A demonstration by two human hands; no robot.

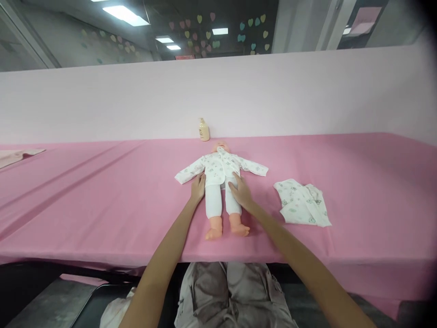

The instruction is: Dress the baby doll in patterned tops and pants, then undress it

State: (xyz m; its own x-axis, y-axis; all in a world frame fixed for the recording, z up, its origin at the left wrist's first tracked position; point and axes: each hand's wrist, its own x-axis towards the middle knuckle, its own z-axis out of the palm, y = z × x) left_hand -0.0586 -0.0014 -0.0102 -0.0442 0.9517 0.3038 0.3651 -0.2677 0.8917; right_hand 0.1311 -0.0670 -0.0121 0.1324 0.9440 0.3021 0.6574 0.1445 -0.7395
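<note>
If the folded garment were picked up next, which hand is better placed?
Likely the right hand: it is at the doll's leg, on the side nearer the folded garment. The left hand is at the doll's far side and would need to reach across.

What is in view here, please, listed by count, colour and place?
Baby doll: one, peach feet, white legs, picture's centre
Patterned top: one, white, on the doll
Folded patterned garment: one, white, right of the doll
Pump bottle: one, pale yellow, beyond the doll's head
Flat cloth: one, pinkish, far left
Table cover: one, pink, spanning the width
Wall: one, white, behind the table cover
Hearts: many, mixed colours, upper part
Ceiling lights: several, white, top
Sheet: one, pink, upper right
Crumpled cloth: one, whitish, lower left
Frame: one, black, lower left
Trousers: one pair, greyish, bottom middle
Left hand: one, bare, at the doll's hip
Right hand: one, bare, on the doll's leg
</note>
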